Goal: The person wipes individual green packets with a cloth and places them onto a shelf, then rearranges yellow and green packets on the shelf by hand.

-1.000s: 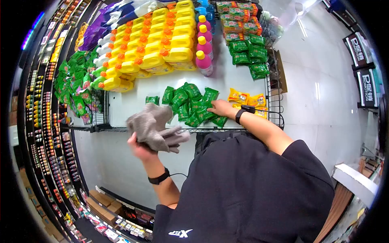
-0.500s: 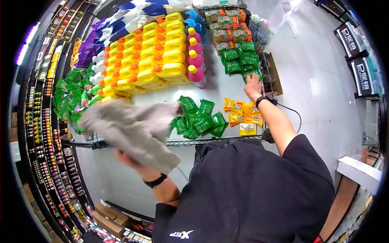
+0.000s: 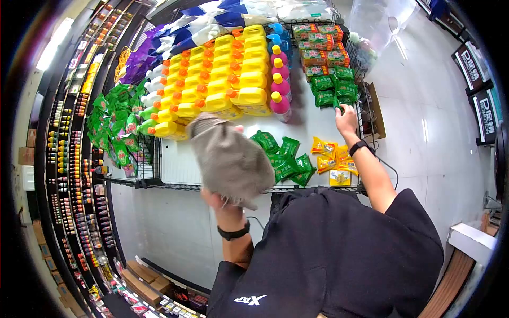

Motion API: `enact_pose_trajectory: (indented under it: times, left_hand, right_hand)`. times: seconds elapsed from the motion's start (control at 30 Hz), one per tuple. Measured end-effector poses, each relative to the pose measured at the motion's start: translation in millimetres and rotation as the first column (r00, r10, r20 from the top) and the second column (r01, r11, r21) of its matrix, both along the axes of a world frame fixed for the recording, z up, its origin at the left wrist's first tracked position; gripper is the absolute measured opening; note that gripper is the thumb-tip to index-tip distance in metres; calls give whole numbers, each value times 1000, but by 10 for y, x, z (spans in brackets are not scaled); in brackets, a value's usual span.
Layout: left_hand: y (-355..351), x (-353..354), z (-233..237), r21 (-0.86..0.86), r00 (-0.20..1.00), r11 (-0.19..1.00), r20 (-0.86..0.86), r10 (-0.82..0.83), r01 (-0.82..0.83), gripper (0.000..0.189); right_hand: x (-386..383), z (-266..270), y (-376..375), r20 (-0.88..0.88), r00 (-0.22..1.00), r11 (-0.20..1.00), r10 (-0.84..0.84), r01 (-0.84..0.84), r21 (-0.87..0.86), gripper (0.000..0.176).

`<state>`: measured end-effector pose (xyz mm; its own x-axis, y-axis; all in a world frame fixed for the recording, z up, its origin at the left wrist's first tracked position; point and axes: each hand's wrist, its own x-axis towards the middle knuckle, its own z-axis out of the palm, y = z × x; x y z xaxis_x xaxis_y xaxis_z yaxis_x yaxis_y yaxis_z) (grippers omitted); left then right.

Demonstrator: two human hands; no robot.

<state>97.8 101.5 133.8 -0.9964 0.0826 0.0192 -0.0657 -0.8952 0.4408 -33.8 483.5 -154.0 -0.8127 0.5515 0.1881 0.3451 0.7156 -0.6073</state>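
My left hand (image 3: 214,199) grips a grey cloth (image 3: 229,158), held up over the near edge of the white shelf (image 3: 175,159); the cloth hides most of the hand. My right hand (image 3: 347,117) reaches to the far right of the shelf and touches the lowest of the stacked green packets (image 3: 333,87). Whether its fingers close on a packet I cannot tell. A loose pile of green sachets (image 3: 283,159) and several yellow sachets (image 3: 334,156) lie between my two arms.
Rows of yellow bottles (image 3: 228,74) with orange caps and pink bottles (image 3: 280,87) fill the shelf's back. Green hanging bags (image 3: 114,124) are at the left. The wire shelf rim (image 3: 363,111) runs along the right. An aisle rack of small goods (image 3: 69,159) stands at the far left.
The grey cloth swung from spread out at the left to bunched upright nearer the middle. My right hand went from the sachet pile to the green packets at the far right.
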Motion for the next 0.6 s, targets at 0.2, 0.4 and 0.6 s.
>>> enact_pose_trajectory:
  times: [0.2,0.4,0.6]
  left_hand:
    - [444,-241,-56,72,973,976,-114,-199,208,69]
    - [591,-188,-737,-88,950,970,240,-199,225,62]
    - [368,-183,-1599,281,898,922,275,-343,266,74]
  right_hand:
    - [573,689,-597,-297,949,822,104,-250,-512,25]
    - [1141,1968,-1453,-657,614,577,438,-752,-318,27]
    - [1301,1950,-1747,-511,158,290,845,-938,190,35]
